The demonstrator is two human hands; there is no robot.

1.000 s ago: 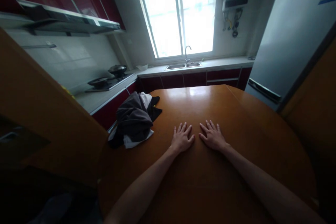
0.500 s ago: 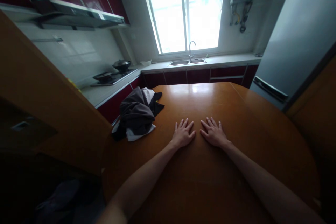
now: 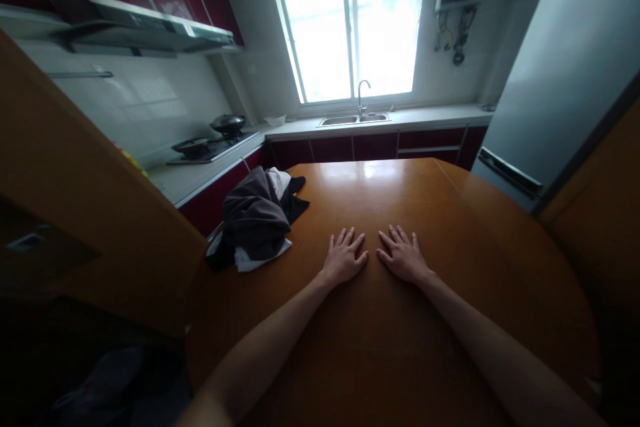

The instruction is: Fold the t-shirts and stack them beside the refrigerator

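Observation:
My left hand (image 3: 344,259) lies flat on the brown wooden table (image 3: 390,320), palm down with the fingers spread. Beside it, a short gap away, my right hand (image 3: 404,257) rests on the same surface, also flat and open. Neither hand holds anything. To the left of my left hand is a crumpled heap of clothes (image 3: 257,217), dark grey, black and white, near the table's left edge. The heap and my left hand do not touch. How many garments it holds I cannot tell.
Beyond the table runs a white counter with a double sink (image 3: 340,121) and a tap (image 3: 361,97) under a bright window. Two pans, one a lidded pan (image 3: 228,124), stand on the stove at left. A tall fridge (image 3: 560,73) stands at right.
The view has shifted very slightly, so everything sits a little further left. Both hands stay flat in the same place on the table, and the clothes have not moved.

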